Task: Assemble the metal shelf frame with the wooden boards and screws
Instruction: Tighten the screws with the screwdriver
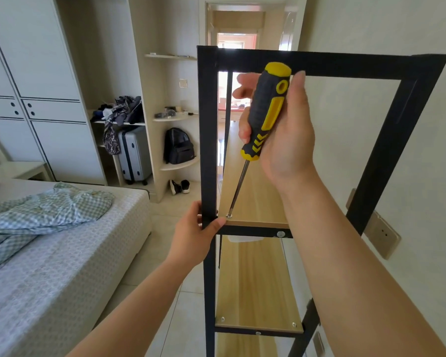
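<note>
Fingers around ribbed rubber screwdriver

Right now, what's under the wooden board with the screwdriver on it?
Under the top wooden board runs a black crossbar with a silver bolt, then another wooden board lower down. The right arm hides the boards' right ends.

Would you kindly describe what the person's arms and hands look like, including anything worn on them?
Both arms are bare along the whole length in view; no sleeve edge shows. The left hand and right hand wear no gloves, and no rings, watch, bracelets or markings can be seen. The visible fingernails look short and unpainted.
</note>
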